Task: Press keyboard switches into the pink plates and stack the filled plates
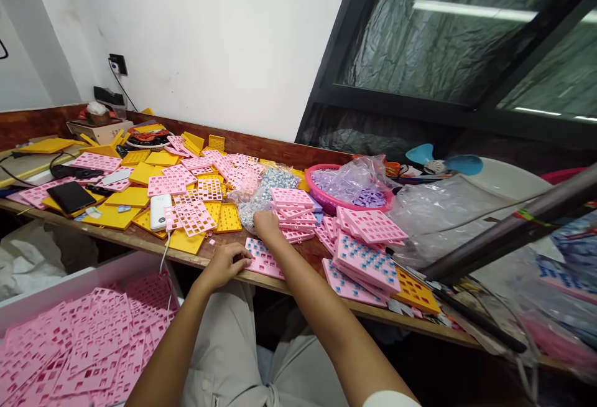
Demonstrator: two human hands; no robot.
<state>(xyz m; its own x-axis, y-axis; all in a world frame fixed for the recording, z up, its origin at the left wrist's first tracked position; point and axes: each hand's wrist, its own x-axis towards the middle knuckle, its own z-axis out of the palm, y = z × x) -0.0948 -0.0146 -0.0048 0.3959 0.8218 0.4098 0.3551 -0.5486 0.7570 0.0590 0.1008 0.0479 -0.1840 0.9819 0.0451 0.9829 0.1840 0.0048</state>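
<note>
Trousers (214, 345), yours, pale grey: nearest, beneath both forearms. White sleeve (389, 399), one, at the right elbow.

Left hand (224, 265): at the worktop's front edge, fingers curled, thumb and fingertips close together at the left side of your pink perforated panel (263, 259); whether they grip it, you cannot tell from this view.

Pink perforated panel: one, lying flat at the front edge of the wooden worktop (227, 239), directly before you, partly covered by your right forearm; small blue pieces sit in some openings.

Right hand (267, 225): reaching past that panel to a clear plastic bag (249, 211) of small pale pieces; fingers bent downward, tips hidden, so what they hold, if anything, cannot be told.

Blue-and-white pieces (277, 182): a heap, just beyond the bag.

Stack of pink panels (291, 198): one, just beside your right hand, on its far right.

Blue-studded pink panels (368, 257): a second pile, farther right, other pink panels behind.

Pink basket (333, 201): one, behind the stacks, containing purple pieces (370, 196) and clear plastic.

Yellow trays (124, 198): many, spread left, mixed with loose pink panels.

White power bank (160, 211): one, cabled, among them.

Black phone (71, 196): one, farther left.

White box (60, 295): lower left, below the worktop, filled with pink grids (97, 332).
</note>
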